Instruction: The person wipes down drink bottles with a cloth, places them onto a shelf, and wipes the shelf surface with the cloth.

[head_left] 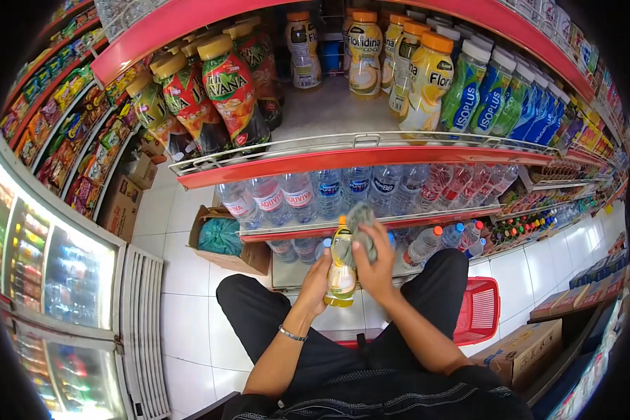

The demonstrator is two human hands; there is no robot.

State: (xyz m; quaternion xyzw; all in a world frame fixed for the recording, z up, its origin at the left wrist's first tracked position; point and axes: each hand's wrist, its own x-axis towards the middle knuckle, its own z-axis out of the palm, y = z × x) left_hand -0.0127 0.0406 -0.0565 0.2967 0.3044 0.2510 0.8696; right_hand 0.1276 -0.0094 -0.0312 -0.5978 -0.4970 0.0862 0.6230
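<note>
My left hand is wrapped around a Floridina drink bottle with an orange cap, held nearly upright above my lap. Bunched in my right hand is a grey cloth, pressed against the upper right side of that bottle. Its label shows yellow and white, partly covered by the cloth. Beyond my hands, clear water bottles line the middle shelf. On the upper shelf stand more Floridina bottles, with red Javana tea bottles at left and Isoplus bottles at right.
A wire rail and red shelf edge run across in front of me. Beside my right leg sits a red plastic basket; a cardboard box is behind it. An open carton with a green bag stands left. A glass-door fridge fills the far left.
</note>
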